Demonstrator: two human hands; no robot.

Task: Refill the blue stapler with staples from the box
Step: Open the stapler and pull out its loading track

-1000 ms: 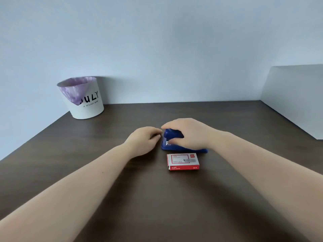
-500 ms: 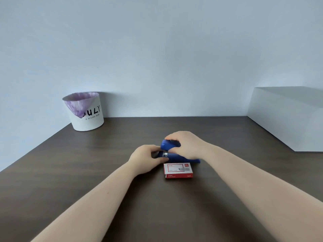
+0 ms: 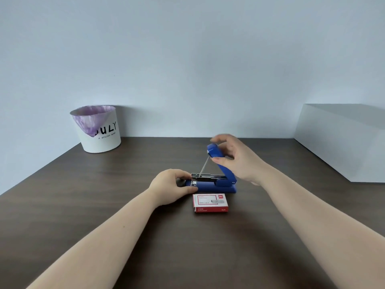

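The blue stapler (image 3: 214, 185) lies on the dark wooden table (image 3: 104, 205) with its top cover swung up and back, so the metal staple channel and spring rod are exposed. My right hand (image 3: 235, 159) grips the raised blue cover between thumb and fingers. My left hand (image 3: 170, 186) pinches the front end of the stapler's base and holds it down. The red and white staple box (image 3: 210, 202) lies closed on the table just in front of the stapler, touched by neither hand.
A white bin (image 3: 98, 129) with a purple liner stands at the back left against the wall. A large white box (image 3: 343, 140) sits at the right edge of the table.
My right hand has lifted the stapler's cover from shut to wide open. My left hand has stayed on the front of the base.
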